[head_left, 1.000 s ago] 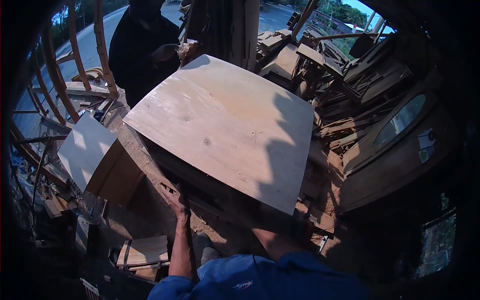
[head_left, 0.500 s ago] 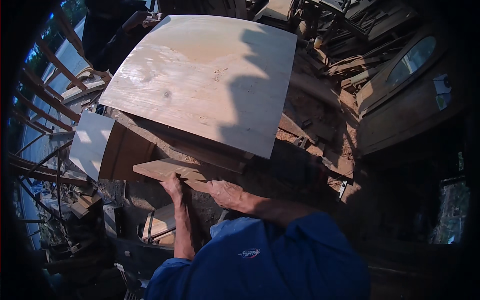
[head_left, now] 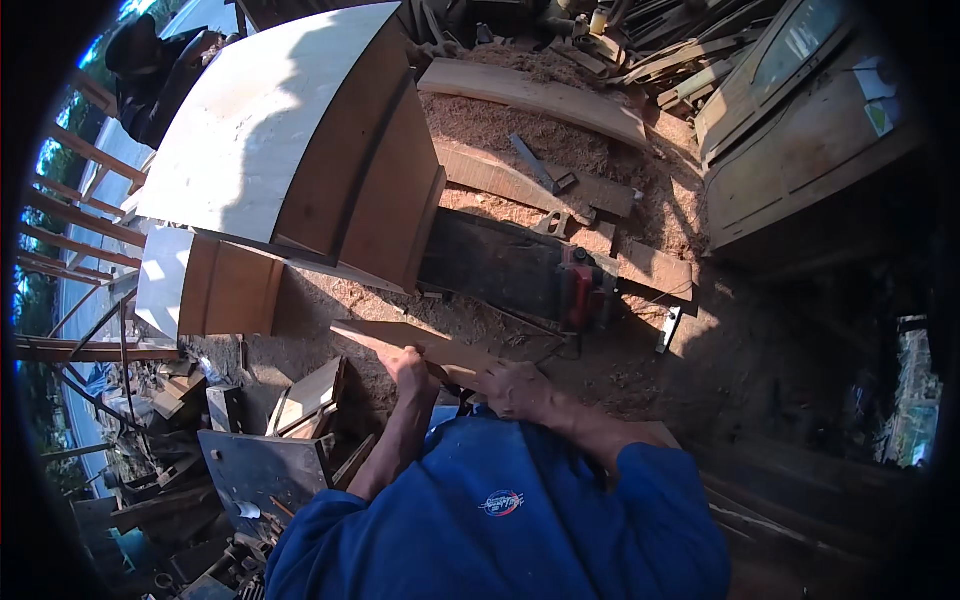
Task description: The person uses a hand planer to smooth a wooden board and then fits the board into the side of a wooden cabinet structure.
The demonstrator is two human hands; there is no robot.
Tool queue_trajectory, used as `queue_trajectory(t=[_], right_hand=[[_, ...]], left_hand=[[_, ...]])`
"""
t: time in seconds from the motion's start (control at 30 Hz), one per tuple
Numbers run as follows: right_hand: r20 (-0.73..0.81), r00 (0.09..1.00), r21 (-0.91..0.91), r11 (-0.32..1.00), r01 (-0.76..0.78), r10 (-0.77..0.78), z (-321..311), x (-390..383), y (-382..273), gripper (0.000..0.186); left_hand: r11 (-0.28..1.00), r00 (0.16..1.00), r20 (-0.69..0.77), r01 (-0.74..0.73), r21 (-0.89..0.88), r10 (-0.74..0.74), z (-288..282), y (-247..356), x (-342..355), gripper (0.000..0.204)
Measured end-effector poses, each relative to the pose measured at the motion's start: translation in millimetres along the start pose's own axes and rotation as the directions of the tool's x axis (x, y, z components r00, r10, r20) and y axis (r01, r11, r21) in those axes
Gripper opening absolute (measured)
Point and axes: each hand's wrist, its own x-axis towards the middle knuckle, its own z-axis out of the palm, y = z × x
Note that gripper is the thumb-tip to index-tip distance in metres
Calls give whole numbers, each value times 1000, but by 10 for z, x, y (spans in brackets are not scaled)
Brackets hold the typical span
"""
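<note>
Held one wooden board (head_left: pixel 452 350) up in front of the blue shirt (head_left: pixel 500 460), grasped two-handed: left hand (head_left: pixel 408 368) on its near edge, right hand (head_left: pixel 516 388) at its right end. Could not quite make out the grip underneath. Had it aloft, not yet set down! Ahead leftward, counted one large wooden case (head_left: pixel 330 150), one small wooden case (head_left: pixel 230 292); to the right, one red tool (head_left: pixel 583 292), one panelled door (head_left: pixel 775 150).
</note>
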Motion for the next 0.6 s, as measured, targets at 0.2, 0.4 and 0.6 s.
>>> queue_trajectory(t=[0.2,0.4,0.6], right_hand=[[-185,964,28,981,-189,191,-250,-470,230,26],[-275,900,51,940,-338,339,-366,-261,595,37],[-284,866,32,906,-421,412,-492,287,1114,40]], left_hand=[[979,979,74,186,80,-192,751,-325,-219,80],[973,983,185,-43,227,1,1648,-490,155,90],[937,980,197,-87,337,21,2185,-543,695,89]])
